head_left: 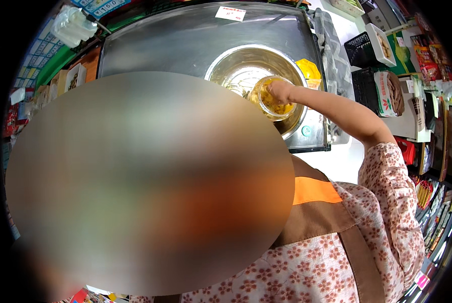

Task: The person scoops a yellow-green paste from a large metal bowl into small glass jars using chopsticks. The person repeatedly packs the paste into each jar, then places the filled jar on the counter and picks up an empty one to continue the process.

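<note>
My right hand (281,93) reaches in from the right, its fingers bunched together and dipping into the mouth of a clear round container (260,103). Yellow, wet-looking food (276,105) coats the inside of this container around my fingertips. What the fingers hold, if anything, is hidden. The container is over a wide steel basin (222,64), near its right side. A large blurred oval covers the left and centre of the view, and my left hand does not show.
The basin stands on a dark metal worktop (155,50). Beside its right rim lies a yellow plastic item (307,69), with a small green cap (306,131) nearby. Clear bags (74,26) hang at upper left. Black baskets (362,49) and shelves line the right.
</note>
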Demonstrator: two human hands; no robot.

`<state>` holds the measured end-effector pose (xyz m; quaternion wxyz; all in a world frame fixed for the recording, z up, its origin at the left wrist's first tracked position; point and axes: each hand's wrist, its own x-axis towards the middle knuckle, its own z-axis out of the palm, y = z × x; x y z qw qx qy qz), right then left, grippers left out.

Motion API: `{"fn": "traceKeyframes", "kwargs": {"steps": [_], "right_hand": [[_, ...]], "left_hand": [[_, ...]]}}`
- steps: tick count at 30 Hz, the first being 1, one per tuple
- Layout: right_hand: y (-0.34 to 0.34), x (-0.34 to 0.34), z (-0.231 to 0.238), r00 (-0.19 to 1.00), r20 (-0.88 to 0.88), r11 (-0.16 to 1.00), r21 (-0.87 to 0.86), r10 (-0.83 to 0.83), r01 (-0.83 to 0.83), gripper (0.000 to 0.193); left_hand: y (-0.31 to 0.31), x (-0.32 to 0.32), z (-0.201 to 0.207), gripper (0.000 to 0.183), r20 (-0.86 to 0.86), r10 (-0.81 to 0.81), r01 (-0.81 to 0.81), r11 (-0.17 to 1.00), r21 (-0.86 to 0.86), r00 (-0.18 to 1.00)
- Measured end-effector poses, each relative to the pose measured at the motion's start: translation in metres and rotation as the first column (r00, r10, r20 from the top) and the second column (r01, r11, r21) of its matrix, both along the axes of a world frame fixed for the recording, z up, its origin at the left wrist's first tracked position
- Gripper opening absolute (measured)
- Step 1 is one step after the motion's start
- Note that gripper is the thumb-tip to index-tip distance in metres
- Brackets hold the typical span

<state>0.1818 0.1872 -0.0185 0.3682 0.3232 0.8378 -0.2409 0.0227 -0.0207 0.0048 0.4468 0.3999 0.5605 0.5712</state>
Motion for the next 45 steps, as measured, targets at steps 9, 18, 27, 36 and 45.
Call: {"fn": "traceKeyframes", "kwargs": {"steps": [9, 18, 27, 36, 45], "right_hand": [[-0.009, 0.015, -0.141, 0.956, -0.282, 0.984, 0.175, 0.083, -0.034, 0.032], [0.015, 0.063, -0.057, 0.700, -0.714, 0.991, 0.074, -0.025, 0.111, 0.039], [-0.007, 0.077, 0.048, 0.360, -0.436, 0.564, -0.687, -0.824, 0.458, 0.015], [0.002, 0.095, 0.042, 0.134, -0.127, 0.168, -0.913, -0.983, 0.370, 0.010], [-0.007, 0.094, 0.041, 0.016, -0.119, 0.114, -0.900, -0.993, 0.420, 0.015]], "left_hand": [[0.009, -0.003, -0.015, 0.065, 0.040, -0.032, 0.030, 0.998, 0.058, 0.999], [0.003, -0.004, -0.030, 0.067, -0.275, -0.028, 0.046, 0.997, 0.060, 0.961], [0.012, 0.000, -0.037, 0.070, -0.329, -0.060, 0.069, 0.997, 0.017, 0.943], [-0.003, -0.003, -0.043, 0.072, -0.282, -0.080, 0.085, 0.996, 0.003, 0.956], [-0.028, -0.015, -0.036, 0.070, -0.272, -0.234, 0.265, 0.961, 0.081, 0.933]]}}
